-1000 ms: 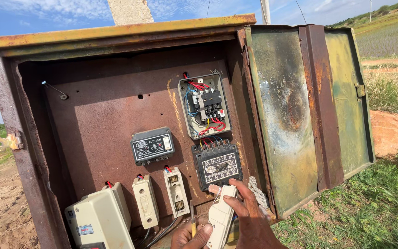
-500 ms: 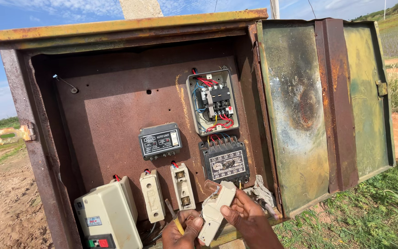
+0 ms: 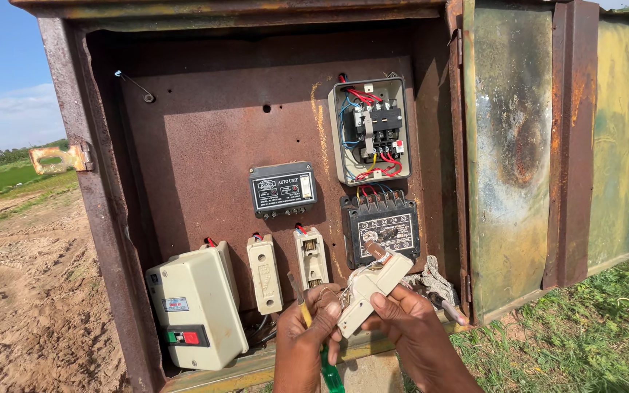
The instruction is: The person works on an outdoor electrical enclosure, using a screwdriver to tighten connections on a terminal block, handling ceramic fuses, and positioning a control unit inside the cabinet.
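Both hands' (image 3: pixel 314 324) (image 3: pixel 409 320) grip clamped on cream fuse carrier (image 3: pixel 365 291), thin wire barely discernible.

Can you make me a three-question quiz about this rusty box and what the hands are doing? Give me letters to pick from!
1. Where is the cream starter box with the red and green buttons?
A. bottom left
B. top right
C. on the door

2. How many cream fuse holders are fixed to the back panel?
A. one
B. two
C. five

3. How is the cabinet door?
A. shut
B. swung open
C. missing

Answers:
1 A, it sits low at the left of the cabinet.
2 B, two stand side by side; a third fuse holder is in the grip of the left hand and right hand.
3 B, it hangs open at the right.
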